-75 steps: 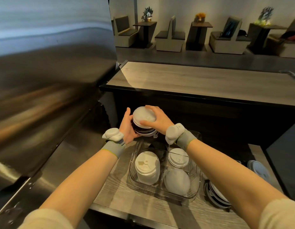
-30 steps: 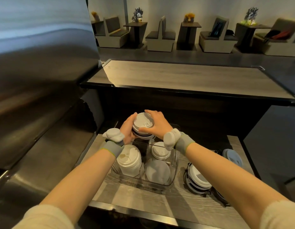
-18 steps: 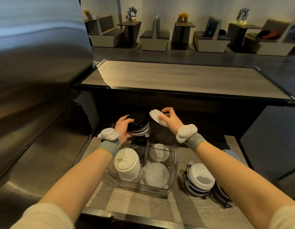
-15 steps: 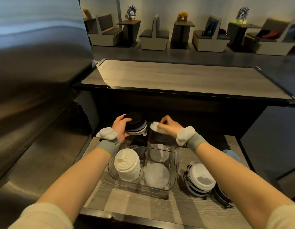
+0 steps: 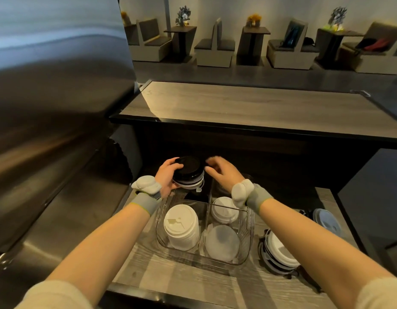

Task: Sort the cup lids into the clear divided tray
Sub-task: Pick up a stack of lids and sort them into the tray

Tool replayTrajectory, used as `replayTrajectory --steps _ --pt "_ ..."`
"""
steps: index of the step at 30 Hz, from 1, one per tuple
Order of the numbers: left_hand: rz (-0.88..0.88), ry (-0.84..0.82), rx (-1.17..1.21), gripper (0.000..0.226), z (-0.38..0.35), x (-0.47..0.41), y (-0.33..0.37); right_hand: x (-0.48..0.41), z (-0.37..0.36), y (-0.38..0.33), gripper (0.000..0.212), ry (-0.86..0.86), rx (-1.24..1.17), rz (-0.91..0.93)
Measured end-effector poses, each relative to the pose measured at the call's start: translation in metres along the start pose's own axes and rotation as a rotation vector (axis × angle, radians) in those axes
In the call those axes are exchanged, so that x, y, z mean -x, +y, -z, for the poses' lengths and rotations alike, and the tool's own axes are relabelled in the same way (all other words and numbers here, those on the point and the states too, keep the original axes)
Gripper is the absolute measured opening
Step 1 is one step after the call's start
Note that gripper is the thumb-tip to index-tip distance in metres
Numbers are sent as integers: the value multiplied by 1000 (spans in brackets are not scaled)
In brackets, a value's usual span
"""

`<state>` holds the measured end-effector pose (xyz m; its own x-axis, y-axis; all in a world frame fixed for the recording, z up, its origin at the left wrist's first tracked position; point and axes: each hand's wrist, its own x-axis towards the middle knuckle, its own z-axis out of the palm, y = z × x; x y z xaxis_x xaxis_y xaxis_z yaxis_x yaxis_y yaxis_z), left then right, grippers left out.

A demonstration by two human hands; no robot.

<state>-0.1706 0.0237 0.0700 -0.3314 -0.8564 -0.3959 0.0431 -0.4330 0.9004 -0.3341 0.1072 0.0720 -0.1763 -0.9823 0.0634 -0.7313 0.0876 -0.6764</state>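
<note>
A clear divided tray (image 5: 246, 253) sits on the low wooden shelf. Its near-left cell holds a tall stack of white lids (image 5: 181, 227), its near-right cell a frosted lid (image 5: 222, 241), its far-right cell small white lids (image 5: 224, 209). My left hand (image 5: 167, 177) grips a mixed stack of lids (image 5: 189, 172), black on top, above the tray's far-left cell. My right hand (image 5: 224, 172) hovers just right of that stack, fingers spread and blurred, holding nothing that I can see.
A pile of black and white lids (image 5: 280, 253) lies right of the tray, with a bluish lid (image 5: 326, 221) farther right. A steel appliance wall (image 5: 48, 130) rises on the left. A raised counter (image 5: 248, 105) overhangs the back of the shelf.
My right hand lifted the white lid off the held stack, carried it down over the tray's far-right cell, and now comes back to the stack without it. The stack shows a black top.
</note>
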Motion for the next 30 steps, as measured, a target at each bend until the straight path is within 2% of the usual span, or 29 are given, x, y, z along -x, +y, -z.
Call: replayTrajectory --steps 2,4,6,9,12,22,26,30 --pt "-15 -19 -31 37 0 1 2 -5 0 -22 59 -26 -130 47" --pt "-20 -47 -42 34 0 3 4 -11 -4 -37 74 -105 -72 55" --pt "12 -80 -15 34 0 6 7 -16 -6 -43 80 -121 15 51" --pt "70 -128 101 39 3 8 8 -20 -7 -45 73 -79 40 36" --pt "56 -169 193 46 7 10 7 -19 -10 -50 64 -30 -10 29" --pt "20 -271 259 60 19 10 3 -22 -24 -58 57 18 -247 -53" --pt "-31 -168 220 49 20 11 3 -24 -26 -62 50 40 -444 -137" --pt "-22 -46 253 61 32 2 8 -28 -19 -59 42 82 -487 -190"
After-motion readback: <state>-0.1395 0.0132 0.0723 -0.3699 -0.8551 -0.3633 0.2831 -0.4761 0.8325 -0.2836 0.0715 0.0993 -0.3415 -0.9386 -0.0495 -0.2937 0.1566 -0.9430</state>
